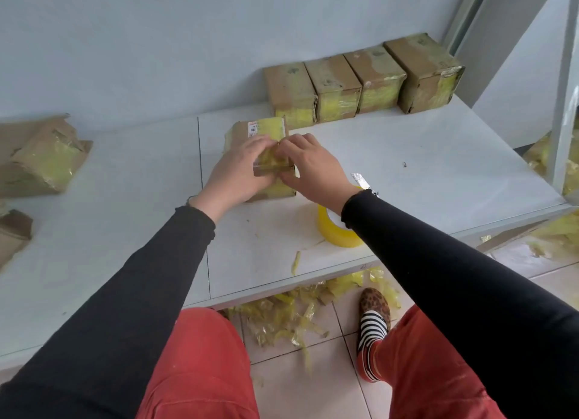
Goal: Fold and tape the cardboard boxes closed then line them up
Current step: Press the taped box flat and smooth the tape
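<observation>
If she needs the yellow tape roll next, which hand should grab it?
Probably the right hand: the tape roll sits just under its wrist, on that side of the box. The left hand lies farther off and could go on steadying the box.

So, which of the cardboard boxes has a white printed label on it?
The box under both hands, in the middle of the table. The label is on its far top; the four boxes in the row show none.
</observation>
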`<state>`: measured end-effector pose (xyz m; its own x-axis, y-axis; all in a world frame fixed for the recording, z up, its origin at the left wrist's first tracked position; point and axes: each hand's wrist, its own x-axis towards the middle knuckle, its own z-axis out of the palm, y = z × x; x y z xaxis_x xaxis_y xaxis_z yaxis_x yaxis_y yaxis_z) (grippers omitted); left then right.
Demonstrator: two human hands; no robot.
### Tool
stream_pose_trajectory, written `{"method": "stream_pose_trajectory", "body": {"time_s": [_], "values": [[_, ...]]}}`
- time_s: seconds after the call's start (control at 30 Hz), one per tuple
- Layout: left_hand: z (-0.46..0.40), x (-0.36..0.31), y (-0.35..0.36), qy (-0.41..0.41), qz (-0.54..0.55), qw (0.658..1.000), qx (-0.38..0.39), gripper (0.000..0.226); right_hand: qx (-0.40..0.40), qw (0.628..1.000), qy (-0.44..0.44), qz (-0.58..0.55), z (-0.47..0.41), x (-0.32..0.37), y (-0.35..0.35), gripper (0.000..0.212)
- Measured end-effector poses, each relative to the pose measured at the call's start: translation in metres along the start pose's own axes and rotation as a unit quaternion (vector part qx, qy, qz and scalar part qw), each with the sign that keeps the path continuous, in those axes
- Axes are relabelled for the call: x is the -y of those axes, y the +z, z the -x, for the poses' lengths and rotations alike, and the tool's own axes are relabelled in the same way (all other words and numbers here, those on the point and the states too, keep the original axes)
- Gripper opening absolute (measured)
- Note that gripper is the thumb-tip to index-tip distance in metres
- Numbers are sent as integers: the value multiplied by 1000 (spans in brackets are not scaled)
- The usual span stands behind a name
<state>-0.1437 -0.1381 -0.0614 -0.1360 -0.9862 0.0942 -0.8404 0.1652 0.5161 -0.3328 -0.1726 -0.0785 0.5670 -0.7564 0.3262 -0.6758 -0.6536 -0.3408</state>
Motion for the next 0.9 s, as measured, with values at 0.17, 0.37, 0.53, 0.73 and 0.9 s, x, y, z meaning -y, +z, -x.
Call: {"method": "stream_pose_trajectory", "body": {"time_s": [0.17, 0.37, 0.53, 0.73, 0.9], "values": [[8, -1, 14, 16, -109, 994, -13, 81, -14, 999, -1, 36, 6, 10, 12, 43], [25, -20, 7, -6, -161, 987, 3, 83, 43, 997, -42, 56, 7, -5, -10, 41], [63, -44, 4, -28, -192, 981, -5, 68, 36, 994, -65, 83, 11, -21, -27, 37], [50, -19, -1, -2, -167, 985, -37, 52, 56, 998, -13, 2, 7, 24, -19, 42], [45, -4, 15, -25, -142, 989, 44, 61, 132, 991, 30, -9, 20, 40, 4, 68]]}}
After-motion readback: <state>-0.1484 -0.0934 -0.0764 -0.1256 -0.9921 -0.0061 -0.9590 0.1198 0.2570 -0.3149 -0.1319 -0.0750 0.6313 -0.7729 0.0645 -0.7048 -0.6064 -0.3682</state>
